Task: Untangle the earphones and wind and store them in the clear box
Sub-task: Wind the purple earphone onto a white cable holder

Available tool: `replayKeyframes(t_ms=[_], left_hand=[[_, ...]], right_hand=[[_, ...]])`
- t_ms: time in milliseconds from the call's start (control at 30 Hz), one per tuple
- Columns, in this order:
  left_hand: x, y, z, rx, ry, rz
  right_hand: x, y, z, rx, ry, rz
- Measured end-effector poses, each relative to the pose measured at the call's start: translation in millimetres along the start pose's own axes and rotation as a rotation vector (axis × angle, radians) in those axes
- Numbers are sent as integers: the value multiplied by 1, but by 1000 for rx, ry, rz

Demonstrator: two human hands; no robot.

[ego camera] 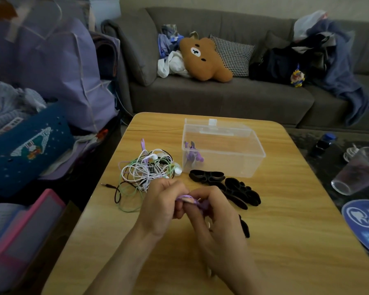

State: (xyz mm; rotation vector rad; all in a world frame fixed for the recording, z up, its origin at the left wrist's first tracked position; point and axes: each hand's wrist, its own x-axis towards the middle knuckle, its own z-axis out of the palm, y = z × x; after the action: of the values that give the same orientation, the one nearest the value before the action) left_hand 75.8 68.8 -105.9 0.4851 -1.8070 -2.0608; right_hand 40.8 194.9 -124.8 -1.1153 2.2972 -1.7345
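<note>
Head view shows left hand (160, 204) and right hand (216, 211) together, pinching a purple earphone cord (186, 198) beside the tangle (146, 171).

wooden table (285, 241), earphone tangle (146, 170), clear box (226, 165), black winders (232, 188)

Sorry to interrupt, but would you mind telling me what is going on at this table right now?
A person is sorting earphones. Both hands, left hand and right hand, pinch a purple cable between them, apparently winding it. A tangle of white, green and black earphones still lies on the wooden table. The clear box stands open behind, with one purple set already inside. Black winders lie in front of the box.
</note>
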Motion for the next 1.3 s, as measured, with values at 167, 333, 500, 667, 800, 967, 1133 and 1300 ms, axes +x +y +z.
replayKeyframes(t_ms=[167, 333, 500, 667, 800, 967, 1133, 1300], left_hand=[[2, -5, 5, 32, 98, -31], [3, 2, 6, -176, -61, -112], [0, -7, 8, -128, -210, 33], [-2, -9, 13, 85, -107, 164], [-1, -1, 10, 141, -27, 303], [36, -7, -11, 747, 234, 484], [62, -24, -43, 1239, 148, 29], [58, -16, -64, 1083, 305, 51]], right_hand=[[-3, 0, -2, -51, -77, -25], [1, 0, -4, 36, 5, 65], [10, 11, -28, -3, 124, 195], [11, 11, -35, 12, 93, 201], [10, 9, -33, 140, 117, 200], [11, 17, -32, 146, 137, 242], [13, 23, -38, 95, 105, 325], [15, 24, -40, -17, 31, 324]])
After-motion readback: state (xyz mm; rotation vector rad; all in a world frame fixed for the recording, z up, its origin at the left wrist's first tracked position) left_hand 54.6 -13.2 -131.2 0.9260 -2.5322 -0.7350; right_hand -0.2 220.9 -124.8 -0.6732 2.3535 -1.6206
